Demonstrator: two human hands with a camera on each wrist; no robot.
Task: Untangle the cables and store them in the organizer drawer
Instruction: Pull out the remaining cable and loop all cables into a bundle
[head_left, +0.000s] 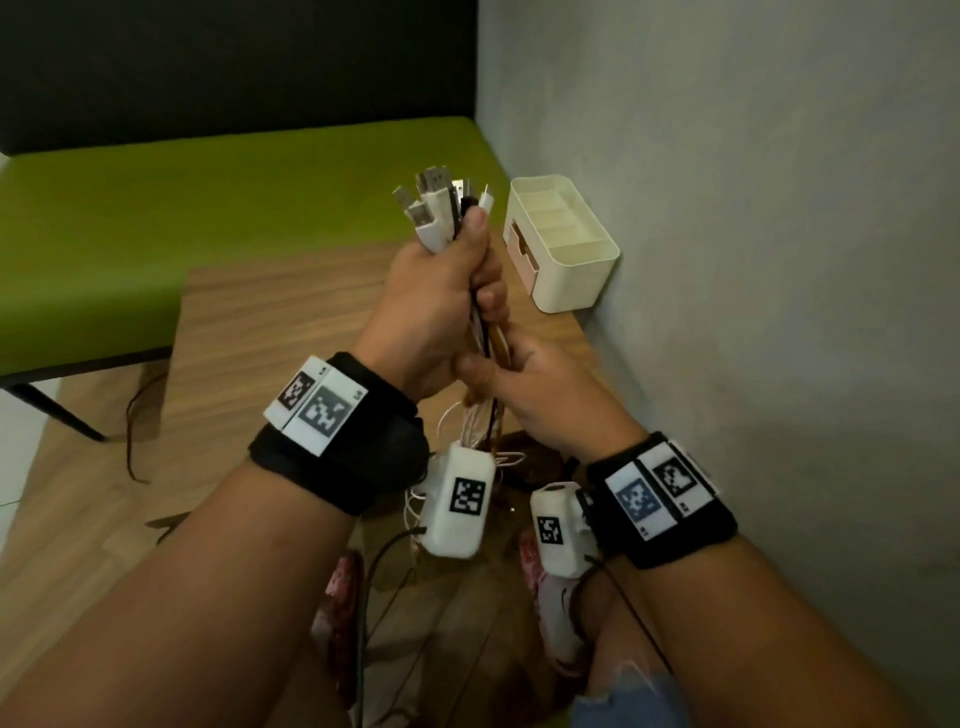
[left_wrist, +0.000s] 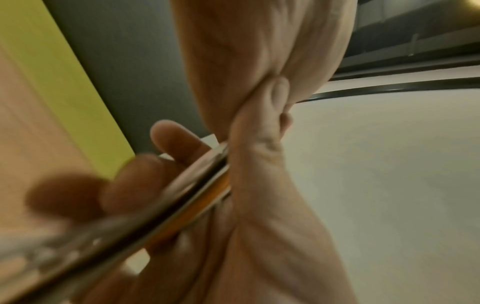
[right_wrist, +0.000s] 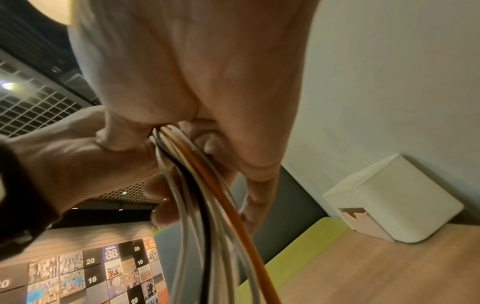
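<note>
Gripping the cables (head_left: 441, 218) in a fist just under their plugs, the left hand (head_left: 436, 301) holds the bundle upright, thumb pressed along the front of it, so that the USB ends fan out above the knuckles where each can be told apart. The right hand (head_left: 524, 384) sits directly below, touching the left, its fingers curled round the same strands; the right wrist view shows white, black and orange leads (right_wrist: 207, 185) leaving that grip side by side, which suggests the hand is placed to comb the lengths straight downward. The loose tails hang under both wrists in loops, so the tangle probably lies down there, though it is partly hidden. The organizer (head_left: 566, 249) stands on the wooden table (head_left: 270, 332), against the wall (head_left: 727, 208) and near the hands, its top compartments open and its pinkish drawer (head_left: 522, 252) facing them. The drawer looks closed, so storing is not yet begun.
</note>
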